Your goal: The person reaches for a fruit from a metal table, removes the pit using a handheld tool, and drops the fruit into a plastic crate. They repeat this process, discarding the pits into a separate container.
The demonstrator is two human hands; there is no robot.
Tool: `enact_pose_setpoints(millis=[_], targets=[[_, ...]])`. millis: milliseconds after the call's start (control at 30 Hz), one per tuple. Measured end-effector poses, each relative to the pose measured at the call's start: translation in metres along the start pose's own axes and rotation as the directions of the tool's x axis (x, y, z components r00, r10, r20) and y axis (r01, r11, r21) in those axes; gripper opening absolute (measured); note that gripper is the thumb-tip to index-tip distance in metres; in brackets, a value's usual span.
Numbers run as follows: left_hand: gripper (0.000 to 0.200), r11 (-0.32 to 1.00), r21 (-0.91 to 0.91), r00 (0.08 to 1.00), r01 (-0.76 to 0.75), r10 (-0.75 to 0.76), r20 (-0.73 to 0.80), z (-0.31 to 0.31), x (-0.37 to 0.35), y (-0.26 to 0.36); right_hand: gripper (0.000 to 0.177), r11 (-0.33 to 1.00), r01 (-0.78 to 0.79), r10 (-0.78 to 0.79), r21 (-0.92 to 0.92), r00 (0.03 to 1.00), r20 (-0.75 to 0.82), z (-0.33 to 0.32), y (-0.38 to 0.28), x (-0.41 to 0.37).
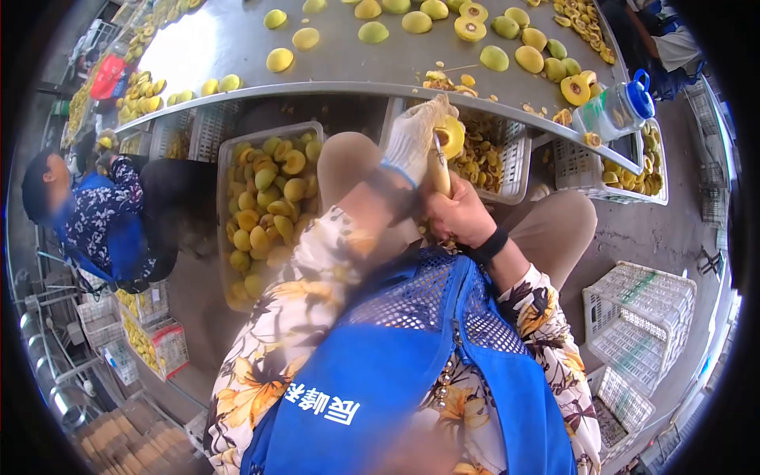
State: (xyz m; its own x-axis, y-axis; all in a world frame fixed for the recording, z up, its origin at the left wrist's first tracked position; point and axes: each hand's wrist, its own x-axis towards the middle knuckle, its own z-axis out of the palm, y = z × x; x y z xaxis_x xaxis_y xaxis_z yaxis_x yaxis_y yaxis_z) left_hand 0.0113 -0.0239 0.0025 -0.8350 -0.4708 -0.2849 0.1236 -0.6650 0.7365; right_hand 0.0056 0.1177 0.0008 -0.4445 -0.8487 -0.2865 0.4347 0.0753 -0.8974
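The gloved left hand point(412, 138) grips a fruit half point(453, 136), cut face turned to the tool point(439, 172) clenched in the right hand point(461, 214). Both are held over the crate point(516, 170), below the surface point(340, 59) edge, likely so scraps drop in.

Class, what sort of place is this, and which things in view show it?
Probably a fruit-processing workshop: a metal table strewn with halved yellow fruit, a crate of fruit beneath, and a gloved left hand holding a fruit half.
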Motion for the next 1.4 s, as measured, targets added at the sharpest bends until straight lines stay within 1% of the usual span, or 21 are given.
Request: enact_pose_setpoints(millis=[67,200,367,467,567,633,733,767,833,867,900,967,1000,1067,1133,1167,1200,1233,1267,1367,1400], targets=[[0.026,0.983,-0.164,0.995,0.084,-0.092,-0.044,0.003,0.02,-0.003,0.015,0.602,0.43,-0.634,-0.673,0.77,-0.075,-0.007,0.015,0.021],[0.034,0.978,-0.197,0.937,0.071,-0.133,-0.324,0.009,0.034,0.041,0.025,0.528,0.088,-0.418,-0.845,0.893,-0.168,-0.031,0.002,0.013],[0.028,0.806,0.555,0.873,-0.206,0.408,-0.267,-0.019,0.09,0.084,0.032,-0.019,-0.141,-0.088,-0.99,0.986,-0.139,-0.057,0.007,0.014],[0.038,0.255,0.957,0.895,-0.135,0.446,0.008,-0.034,0.121,0.084,0.035,0.01,-0.187,-0.055,-0.982,0.981,-0.187,-0.076,0.029,0.033],[0.049,-0.145,0.986,0.98,-0.088,0.165,0.111,-0.046,0.149,0.071,0.034,0.304,-0.132,0.037,-0.944,0.991,-0.127,-0.094,0.027,0.056],[0.047,-0.223,0.967,0.992,-0.124,-0.026,0.121,-0.041,0.148,0.077,0.031,0.064,-0.055,-0.025,-0.996,0.998,-0.056,-0.109,0.045,0.055],[0.044,-0.361,0.921,0.979,-0.146,0.082,0.188,-0.034,0.133,0.11,0.022,-0.051,-0.193,0.004,-0.98,0.981,-0.193,-0.093,0.031,0.048],[0.046,-0.332,0.943,0.993,-0.013,0.105,0.051,-0.031,0.128,0.13,0.021,-0.088,-0.195,0.058,-0.977,0.978,-0.2,-0.092,0.033,0.047],[0.036,-0.524,0.848,0.765,0.082,0.578,0.284,-0.103,0.159,0.139,0.021,-0.074,-0.138,0.098,-0.988,0.985,-0.145,-0.085,0.028,0.044],[0.036,-0.532,0.795,0.784,0.293,0.61,0.119,-0.1,0.151,0.159,0.022,-0.026,-0.075,0.084,-0.997,0.993,-0.077,-0.076,0.011,0.038],[0.041,-0.359,0.803,0.746,0.476,0.648,-0.152,-0.125,0.165,0.169,0.022,0.018,-0.011,0.064,-1.0,0.998,-0.01,-0.069,-0.002,0.034],[0.048,-0.339,0.739,0.781,0.583,0.486,-0.393,-0.162,0.174,0.186,0.022,0.136,0.018,-0.007,-0.991,1.0,0.017,-0.06,-0.01,0.032],[0.048,-0.443,0.755,0.858,0.484,0.411,-0.309,-0.224,0.195,0.183,0.023,0.197,0.038,-0.045,-0.98,0.999,0.03,-0.057,-0.013,0.033],[0.045,-0.415,0.745,0.845,0.522,0.375,-0.382,-0.204,0.181,0.192,0.025,0.489,-0.086,0.001,-0.868,0.995,-0.098,-0.054,-0.014,0.034],[0.043,-0.209,0.907,0.862,0.365,0.444,-0.245,-0.2,0.169,0.19,0.028,0.735,-0.325,0.198,-0.594,0.942,-0.271,-0.059,-0.013,0.038],[0.042,-0.106,0.958,0.855,0.268,0.485,-0.185,-0.199,0.159,0.187,0.026,0.323,-0.148,-0.037,-0.935,0.985,-0.168,-0.072,0.02,0.035],[0.04,0.372,0.919,0.872,0.132,0.397,-0.286,-0.18,0.141,0.185,0.022,-0.057,-0.124,0.184,-0.991,0.974,-0.132,-0.058,0.0,0.027],[0.039,0.767,0.642,0.904,-0.001,0.275,-0.328,-0.157,0.126,0.181,0.022,-0.093,-0.128,0.145,-0.987,0.979,-0.14,-0.066,0.014,0.022],[0.039,0.936,0.352,0.949,0.023,0.09,-0.301,-0.149,0.119,0.178,0.021,-0.089,-0.144,0.097,-0.986,0.983,-0.153,-0.072,0.023,0.024],[0.054,0.998,0.068,0.995,0.0,0.006,-0.095,-0.104,0.083,0.157,0.019,0.027,-0.236,-0.032,-0.971,0.971,-0.237,-0.053,-0.005,0.038],[0.056,1.0,-0.003,0.999,0.021,-0.021,-0.05,-0.087,0.074,0.152,0.018,0.091,-0.114,-0.163,-0.989,0.978,-0.128,-0.051,-0.01,0.041]])
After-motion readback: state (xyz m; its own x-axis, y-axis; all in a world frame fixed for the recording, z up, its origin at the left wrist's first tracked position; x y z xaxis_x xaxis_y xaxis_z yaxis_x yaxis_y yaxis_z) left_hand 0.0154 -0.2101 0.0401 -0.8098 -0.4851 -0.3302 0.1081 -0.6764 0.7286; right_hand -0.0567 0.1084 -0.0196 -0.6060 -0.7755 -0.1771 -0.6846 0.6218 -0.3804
